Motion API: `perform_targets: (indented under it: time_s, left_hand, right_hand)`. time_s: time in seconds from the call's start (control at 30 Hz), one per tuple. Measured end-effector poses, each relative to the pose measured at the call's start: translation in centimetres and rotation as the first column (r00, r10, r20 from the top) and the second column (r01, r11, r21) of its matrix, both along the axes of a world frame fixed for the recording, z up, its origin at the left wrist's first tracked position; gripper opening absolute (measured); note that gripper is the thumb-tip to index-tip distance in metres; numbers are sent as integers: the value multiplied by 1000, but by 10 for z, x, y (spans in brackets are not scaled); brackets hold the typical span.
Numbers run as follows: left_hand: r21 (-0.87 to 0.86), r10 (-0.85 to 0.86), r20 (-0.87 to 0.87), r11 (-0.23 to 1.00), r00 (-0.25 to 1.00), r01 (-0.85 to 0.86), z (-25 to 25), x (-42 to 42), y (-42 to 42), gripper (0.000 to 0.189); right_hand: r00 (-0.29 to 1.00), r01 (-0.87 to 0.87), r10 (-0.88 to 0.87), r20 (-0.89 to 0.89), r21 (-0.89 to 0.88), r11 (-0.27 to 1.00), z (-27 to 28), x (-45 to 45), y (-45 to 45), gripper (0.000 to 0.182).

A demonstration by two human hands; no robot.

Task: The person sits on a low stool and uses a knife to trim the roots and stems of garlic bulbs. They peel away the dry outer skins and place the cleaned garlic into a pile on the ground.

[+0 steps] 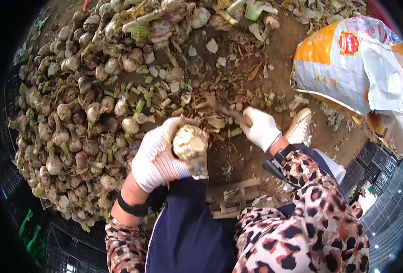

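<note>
A striped white knit glove covers my left hand (158,158), which grips a large garlic bulb (189,142) with its pale, root-side face turned up. To its right, my white-gloved right hand (261,128) is closed around the handle of a narrow tool, probably a knife (227,110), whose blade is blurred and points up and left. The tool is apart from the bulb. Close to my left hand lies a loose garlic bulb (130,125) at the edge of a big garlic pile (82,136). Cut stem pieces (148,95) and dry skins are scattered beyond both hands.
A white and orange woven sack (334,68) bearing writing stands at the right. My shoe (299,126) rests on the dirt floor near it. Wooden slats (235,196) lie between my legs. Black plastic crates (372,163) are at the lower right; green strips (30,235) show lower left.
</note>
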State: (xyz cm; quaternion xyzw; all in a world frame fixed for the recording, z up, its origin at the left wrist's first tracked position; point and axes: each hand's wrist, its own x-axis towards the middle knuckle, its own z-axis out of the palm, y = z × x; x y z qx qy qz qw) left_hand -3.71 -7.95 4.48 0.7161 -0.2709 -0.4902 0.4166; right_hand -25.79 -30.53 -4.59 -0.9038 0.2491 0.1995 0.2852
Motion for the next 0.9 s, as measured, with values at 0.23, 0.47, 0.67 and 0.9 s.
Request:
perform_targets:
  time_s: [0.23,0.47,0.67,0.9]
  left_hand:
    - [-27,-339,458,919,822,394,-15,-16,0,55]
    - [22,-391,695,851,603,525,-18,-24,4,24]
    - [-122,304,-100,941,947,-315,-14,-22,38,68]
    - [26,439,-636,835,635,-550,-29,-22,36,70]
  right_hand:
    - [986,-98,57,154,274,957,65,80,17,21]
    - [970,-206,238,-44,363,909,40,81,20,20]
    - [998,-66,60,30,263,963,34,53,23,20]
    - [805,-398,354,477,-9,917,62,88,58,16]
